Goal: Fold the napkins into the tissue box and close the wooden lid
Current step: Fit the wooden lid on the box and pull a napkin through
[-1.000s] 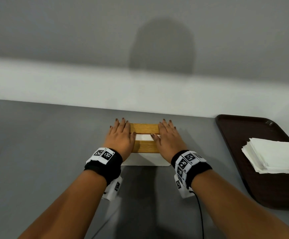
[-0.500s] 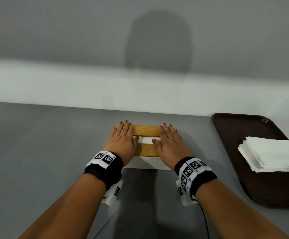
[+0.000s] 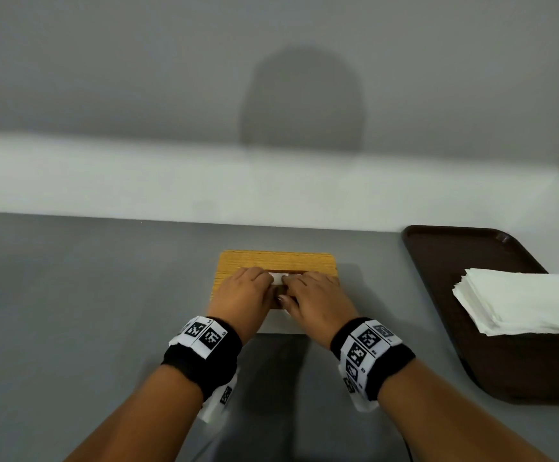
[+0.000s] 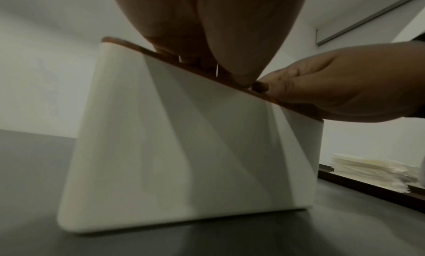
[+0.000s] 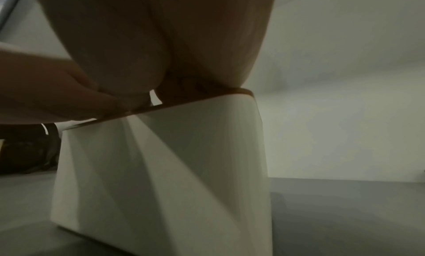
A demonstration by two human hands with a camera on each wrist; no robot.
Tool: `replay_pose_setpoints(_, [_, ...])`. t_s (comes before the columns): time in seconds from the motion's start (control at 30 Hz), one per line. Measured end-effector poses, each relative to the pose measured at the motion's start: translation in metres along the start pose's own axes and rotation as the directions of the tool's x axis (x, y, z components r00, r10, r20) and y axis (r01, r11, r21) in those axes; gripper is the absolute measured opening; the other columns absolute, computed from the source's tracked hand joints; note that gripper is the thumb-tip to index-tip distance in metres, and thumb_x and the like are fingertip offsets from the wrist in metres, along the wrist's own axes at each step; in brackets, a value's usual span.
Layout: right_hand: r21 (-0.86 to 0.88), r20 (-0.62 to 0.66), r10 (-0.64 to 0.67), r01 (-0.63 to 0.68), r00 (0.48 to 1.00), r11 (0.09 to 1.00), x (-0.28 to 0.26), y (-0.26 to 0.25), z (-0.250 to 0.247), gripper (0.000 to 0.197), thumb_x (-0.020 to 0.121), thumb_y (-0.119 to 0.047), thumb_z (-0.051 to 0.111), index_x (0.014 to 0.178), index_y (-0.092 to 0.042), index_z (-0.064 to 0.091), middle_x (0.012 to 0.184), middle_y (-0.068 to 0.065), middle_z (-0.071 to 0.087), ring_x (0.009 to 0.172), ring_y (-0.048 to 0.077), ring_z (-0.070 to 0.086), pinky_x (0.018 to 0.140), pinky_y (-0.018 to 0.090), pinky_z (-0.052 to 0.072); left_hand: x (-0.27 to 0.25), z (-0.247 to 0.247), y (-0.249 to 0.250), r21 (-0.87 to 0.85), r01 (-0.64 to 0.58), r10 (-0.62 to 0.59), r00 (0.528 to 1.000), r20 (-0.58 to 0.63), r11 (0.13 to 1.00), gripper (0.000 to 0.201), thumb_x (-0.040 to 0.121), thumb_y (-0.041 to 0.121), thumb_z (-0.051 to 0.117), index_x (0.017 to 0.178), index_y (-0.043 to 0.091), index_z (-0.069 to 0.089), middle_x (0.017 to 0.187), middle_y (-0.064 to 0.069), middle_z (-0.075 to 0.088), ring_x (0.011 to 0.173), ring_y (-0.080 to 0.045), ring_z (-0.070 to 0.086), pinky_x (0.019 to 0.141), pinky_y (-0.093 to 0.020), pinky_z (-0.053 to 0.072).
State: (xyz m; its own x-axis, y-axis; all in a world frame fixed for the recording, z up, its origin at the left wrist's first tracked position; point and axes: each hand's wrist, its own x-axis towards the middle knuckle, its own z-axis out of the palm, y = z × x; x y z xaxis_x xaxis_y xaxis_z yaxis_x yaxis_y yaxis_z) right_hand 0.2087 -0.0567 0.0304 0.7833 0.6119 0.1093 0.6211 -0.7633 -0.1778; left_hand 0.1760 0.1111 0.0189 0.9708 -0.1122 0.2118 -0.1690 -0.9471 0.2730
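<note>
From the head view, 1 wooden lid (image 3: 276, 263) is already sitting on 1 white tissue box (image 3: 281, 323) in the middle of the grey surface (image 3: 71, 311). The left hand (image 3: 243, 295) and the right hand (image 3: 318, 296) are resting on the lid with fingers curled at the slot, where 1 white napkin (image 3: 278, 278) is showing. They seem to be pinching it, but I cannot tell for sure. 1 stack of napkins (image 3: 518, 300) is lying on 1 brown tray (image 3: 455, 248), well apart on the right.

From the left wrist view, the fingertips (image 4: 239, 80) are touching the lid edge; the box is standing flat.

From the right wrist view, the lid looks seated level.

I judge the closing nearly done; only pulling up the top napkin is left.
</note>
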Motion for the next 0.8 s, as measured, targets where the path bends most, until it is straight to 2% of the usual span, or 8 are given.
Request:
replay_pose_setpoints(0.07, [-0.004, -0.003, 0.008, -0.008, 1.000, 1.000, -0.001, -0.003, 0.001, 0.046, 0.097, -0.046, 0.029, 0.126, -0.021, 0.056, 0.114, -0.002, 0.066, 0.112, 0.019, 0.055, 0.099, 0.035, 0.035, -0.001, 0.002, -0.002, 0.004, 0.005, -0.005, 1.000, 0.013, 1.000, 0.053, 0.093, 0.041, 0.023, 0.100, 0.015, 0.068, 0.102, -0.002, 0.069, 0.096, -0.023, 0.063, 0.085, -0.034, 0.050])
replay_pose_setpoints(0.17, [0.026, -0.013, 0.025, -0.025, 1.000, 0.999, 0.001, -0.002, 0.002, 0.040, 0.098, -0.044, 0.034, 0.125, -0.023, 0.056, 0.112, -0.002, 0.066, 0.112, 0.019, 0.056, 0.100, 0.035, 0.034, -0.003, 0.002, 0.001, 0.043, 0.024, -0.027, 0.997, 0.074, 0.999, 0.056, 0.096, 0.041, 0.019, 0.120, 0.017, 0.064, 0.125, -0.002, 0.066, 0.118, -0.022, 0.059, 0.101, -0.035, 0.042])
replay_pose_setpoints(0.27, [0.045, -0.031, 0.024, -0.023, 0.999, 0.999, 0.002, -0.001, 0.002, 0.035, 0.098, -0.042, 0.038, 0.120, -0.023, 0.058, 0.110, -0.002, 0.067, 0.110, 0.018, 0.056, 0.099, 0.035, 0.034, -0.002, -0.001, 0.005, 0.122, 0.032, -0.049, 0.989, 0.138, 0.992, 0.076, 0.088, 0.048, 0.000, 0.137, 0.021, 0.052, 0.141, 0.003, 0.057, 0.132, -0.017, 0.049, 0.109, -0.032, 0.031])
replay_pose_setpoints(0.33, [0.060, -0.036, 0.024, -0.022, 0.999, 0.998, 0.001, 0.000, 0.004, 0.034, 0.098, -0.040, 0.039, 0.119, -0.023, 0.058, 0.110, -0.002, 0.067, 0.110, 0.019, 0.056, 0.099, 0.035, 0.033, 0.001, -0.001, 0.006, 0.162, 0.040, -0.067, 0.984, 0.165, 0.986, 0.067, 0.093, 0.046, 0.004, 0.134, 0.023, 0.051, 0.137, 0.005, 0.059, 0.128, -0.017, 0.050, 0.106, -0.032, 0.030])
replay_pose_setpoints(0.47, [0.150, -0.068, 0.040, -0.030, 0.997, 0.988, 0.001, 0.001, 0.001, 0.030, 0.098, -0.034, 0.044, 0.119, -0.021, 0.060, 0.112, 0.000, 0.067, 0.111, 0.019, 0.057, 0.100, 0.034, 0.035, 0.008, -0.003, 0.010, 0.204, 0.057, -0.097, 0.976, 0.194, 0.977, 0.037, 0.102, 0.038, 0.022, 0.108, 0.025, 0.056, 0.110, 0.005, 0.068, 0.108, -0.019, 0.056, 0.095, -0.033, 0.032])
replay_pose_setpoints(0.57, [0.282, -0.075, 0.103, -0.078, 0.992, 0.956, 0.001, 0.002, -0.004, 0.030, 0.098, -0.027, 0.047, 0.123, -0.017, 0.060, 0.115, 0.001, 0.067, 0.110, 0.018, 0.058, 0.101, 0.032, 0.040, 0.007, -0.002, 0.010, 0.215, 0.071, -0.108, 0.980, 0.167, 0.974, 0.036, 0.102, 0.038, 0.023, 0.105, 0.026, 0.057, 0.107, 0.006, 0.069, 0.106, -0.018, 0.056, 0.093, -0.033, 0.031])
replay_pose_setpoints(0.67, [0.426, -0.098, 0.182, -0.124, 0.978, 0.896, 0.001, 0.007, -0.006, 0.024, 0.098, -0.022, 0.048, 0.118, -0.018, 0.061, 0.106, -0.001, 0.068, 0.097, 0.013, 0.062, 0.086, 0.027, 0.051, 0.008, 0.000, 0.009, 0.210, 0.080, -0.114, 0.981, 0.154, 0.974, 0.040, 0.102, 0.039, 0.023, 0.112, 0.029, 0.060, 0.111, 0.007, 0.068, 0.109, -0.018, 0.056, 0.095, -0.033, 0.031])
replay_pose_setpoints(0.8, [0.517, -0.087, 0.234, -0.157, 0.968, 0.842, 0.004, 0.012, -0.008, 0.021, 0.098, -0.018, 0.050, 0.112, -0.016, 0.064, 0.102, -0.002, 0.069, 0.087, 0.008, 0.060, 0.073, 0.012, 0.044, 0.009, 0.001, 0.009, 0.196, 0.094, -0.126, 0.980, 0.157, 0.976, 0.043, 0.101, 0.041, 0.025, 0.112, 0.031, 0.064, 0.110, 0.008, 0.068, 0.108, -0.018, 0.055, 0.095, -0.033, 0.032])
